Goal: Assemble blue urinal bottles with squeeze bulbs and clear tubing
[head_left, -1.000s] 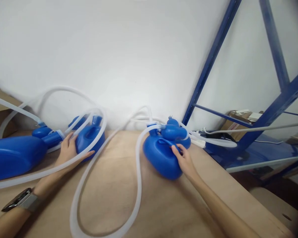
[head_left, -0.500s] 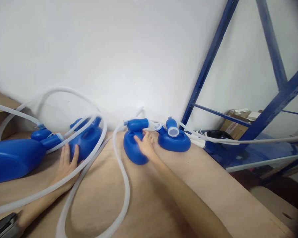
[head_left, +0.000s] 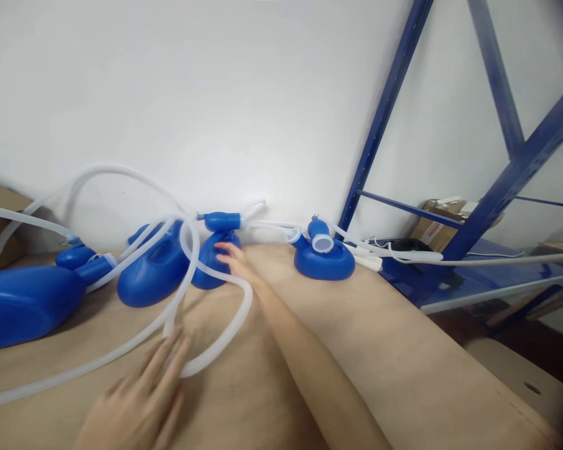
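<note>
My right hand (head_left: 241, 265) is closed on the right side of a blue plastic urinal bottle (head_left: 206, 275), which stands near the wall with its capped neck on top. Its far fingers are partly hidden by the bottle. In the foreground, my left hand (head_left: 143, 387) has its fingers over a white tube (head_left: 225, 337), which passes under them and comes out on the other side. A second blue urinal bottle (head_left: 152, 275) rests just left of the one at my right hand, with tube loops across it. A third bottle (head_left: 25, 303) lies at the left edge.
Another blue urinal bottle (head_left: 326, 262) with a white-rimmed opening stands to the right. Beyond the brown tabletop's (head_left: 403, 350) right edge is a blue metal rack (head_left: 380, 125) holding a cardboard box (head_left: 434, 234). A brown box (head_left: 0, 206) is at the far left.
The bottle at my right hand has moved left, close against its neighbour. My left hand has left the neighbouring bottle and come down to the tube, whose front loop is now smaller.
</note>
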